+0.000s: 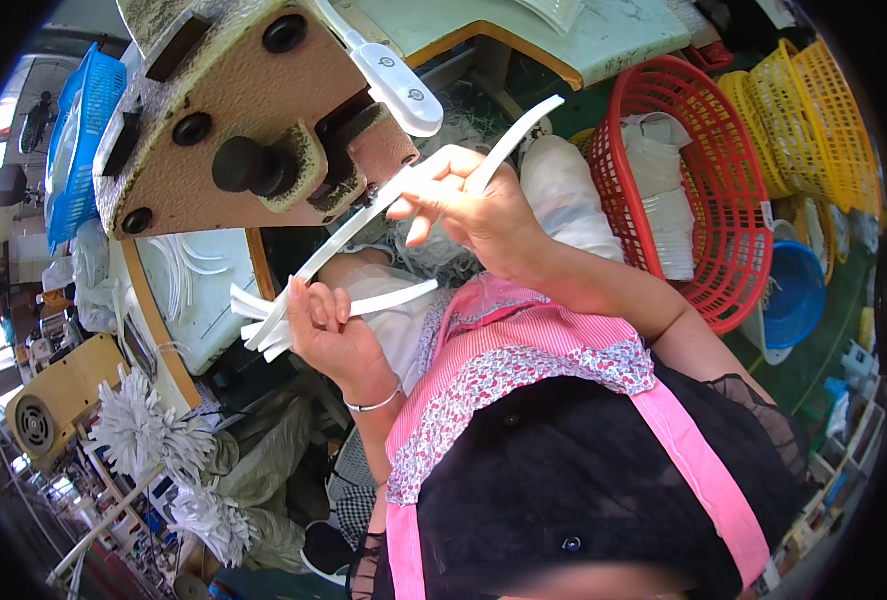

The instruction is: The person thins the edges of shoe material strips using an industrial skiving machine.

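Observation:
A narrow white strip (338, 240) runs slantwise between my two hands, just under the front of a brown sewing machine head (203, 175). My left hand (335, 335) is closed, pinching the strip's lower end at the fingertips. A small bunch of similar white strips (393, 298) passes through that hand, with ends sticking out on both sides. My right hand (478, 205) grips the upper part of the slanting strip beside the machine's needle area. Past its fingers a flat white length (525, 135) reaches up to the right; whether it is the same strip I cannot tell.
A white lamp (393, 85) is fixed to the machine. Cut strips lie on the pale worktable (198, 300). At the right stand a red basket (688, 120) with white pieces, yellow baskets (813, 115) and a blue tub (795, 295). White strip bundles (148, 425) hang at lower left.

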`<state>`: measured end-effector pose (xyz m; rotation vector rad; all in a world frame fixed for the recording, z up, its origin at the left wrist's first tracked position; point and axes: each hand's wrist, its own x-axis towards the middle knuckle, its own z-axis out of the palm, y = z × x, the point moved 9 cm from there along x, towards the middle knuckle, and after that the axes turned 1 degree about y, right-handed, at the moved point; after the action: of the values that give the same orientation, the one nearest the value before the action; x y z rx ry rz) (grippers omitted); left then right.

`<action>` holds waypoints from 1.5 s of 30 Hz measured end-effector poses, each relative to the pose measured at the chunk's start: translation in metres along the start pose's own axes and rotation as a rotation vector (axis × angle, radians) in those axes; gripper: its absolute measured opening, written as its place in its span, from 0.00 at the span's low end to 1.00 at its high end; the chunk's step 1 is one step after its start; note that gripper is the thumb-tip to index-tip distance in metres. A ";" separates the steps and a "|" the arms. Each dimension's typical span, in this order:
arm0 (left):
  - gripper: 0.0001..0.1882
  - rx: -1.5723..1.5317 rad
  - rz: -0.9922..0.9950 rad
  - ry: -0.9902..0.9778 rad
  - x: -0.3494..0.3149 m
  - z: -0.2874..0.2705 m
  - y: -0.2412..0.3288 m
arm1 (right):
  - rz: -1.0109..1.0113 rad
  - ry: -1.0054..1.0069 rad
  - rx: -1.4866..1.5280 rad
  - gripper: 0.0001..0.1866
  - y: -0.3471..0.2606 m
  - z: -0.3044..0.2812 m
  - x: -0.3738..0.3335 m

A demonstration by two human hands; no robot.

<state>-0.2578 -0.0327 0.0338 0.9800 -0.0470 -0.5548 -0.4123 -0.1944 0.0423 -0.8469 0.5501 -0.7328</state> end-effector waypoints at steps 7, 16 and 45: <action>0.10 -0.073 0.097 -0.056 0.000 -0.019 0.014 | 0.111 -0.005 0.062 0.09 0.013 0.020 -0.004; 0.18 -0.283 0.079 -0.167 0.020 -0.003 0.025 | 0.265 -0.020 0.137 0.11 0.020 0.014 -0.016; 0.33 -0.424 -0.593 -0.421 -0.031 0.018 -0.068 | -0.968 -0.487 -0.805 0.12 0.008 0.066 -0.071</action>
<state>-0.3187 -0.0616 -0.0034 0.4362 -0.0116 -1.2560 -0.4089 -0.1061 0.0825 -2.0454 -0.0797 -1.1336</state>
